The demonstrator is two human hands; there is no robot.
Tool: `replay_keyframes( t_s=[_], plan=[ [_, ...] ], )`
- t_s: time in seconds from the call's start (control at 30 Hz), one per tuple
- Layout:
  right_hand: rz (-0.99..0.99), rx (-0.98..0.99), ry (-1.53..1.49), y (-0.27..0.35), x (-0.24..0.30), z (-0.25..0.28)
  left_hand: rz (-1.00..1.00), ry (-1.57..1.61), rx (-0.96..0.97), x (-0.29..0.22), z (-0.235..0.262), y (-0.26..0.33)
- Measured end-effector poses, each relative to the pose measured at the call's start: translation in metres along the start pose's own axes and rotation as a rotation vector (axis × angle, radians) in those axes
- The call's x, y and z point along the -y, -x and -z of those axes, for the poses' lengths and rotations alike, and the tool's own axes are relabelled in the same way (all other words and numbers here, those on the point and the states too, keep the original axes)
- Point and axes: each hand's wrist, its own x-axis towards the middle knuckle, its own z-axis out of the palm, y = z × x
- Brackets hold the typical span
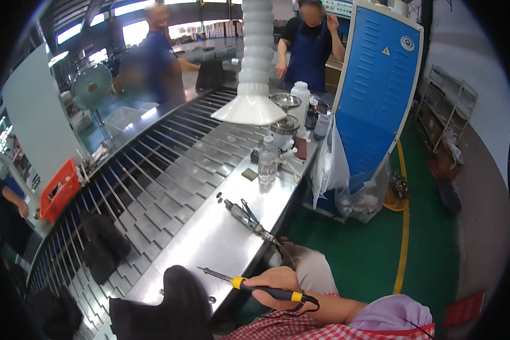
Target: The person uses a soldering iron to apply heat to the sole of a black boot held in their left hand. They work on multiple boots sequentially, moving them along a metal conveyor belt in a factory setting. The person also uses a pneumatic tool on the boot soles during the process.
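Observation:
My right hand (pixel 275 281) is closed around the black and yellow handle of a soldering iron (pixel 269 288). The iron's thin metal tip points left, toward the upper part of a black boot (pixel 175 300), with a small gap seeming to lie between them. That boot stands at the lower edge, over the metal table edge. My left hand does not show. On the metal bench top (pixel 192 249) lies a pneumatic hand tool (pixel 246 218), its hose running off toward my lap. Beyond it stands a clear plastic bottle (pixel 268 161).
A slatted conveyor (pixel 158 187) runs along the left, carrying more black boots (pixel 105 249). A white extraction hose (pixel 250 107) hangs over the bench. A blue cabinet (pixel 374 85) with plastic bags (pixel 331 161) stands right. Co-workers (pixel 306 51) are across the conveyor, near an orange basket (pixel 59 190).

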Motion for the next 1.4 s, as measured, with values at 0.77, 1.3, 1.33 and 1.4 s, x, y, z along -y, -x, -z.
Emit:
replay_keyframes(
  t_s=[0.77,1.3,1.33,1.4],
  plan=[
    [-0.054,0.065,0.132,0.000,-0.054,0.003,-0.376,-0.414,-0.270,0.061,-0.015,0.002],
    [-0.115,0.003,0.000,-0.029,-0.090,-0.058,-0.241,0.028,-0.120,0.049,-0.012,0.003],
    [-0.114,-0.004,-0.002,-0.030,-0.091,-0.062,-0.239,0.060,-0.130,0.050,-0.011,0.003],
    [-0.128,-0.004,-0.010,-0.032,-0.092,-0.067,-0.243,0.080,-0.148,0.051,-0.009,0.004]
  ],
)
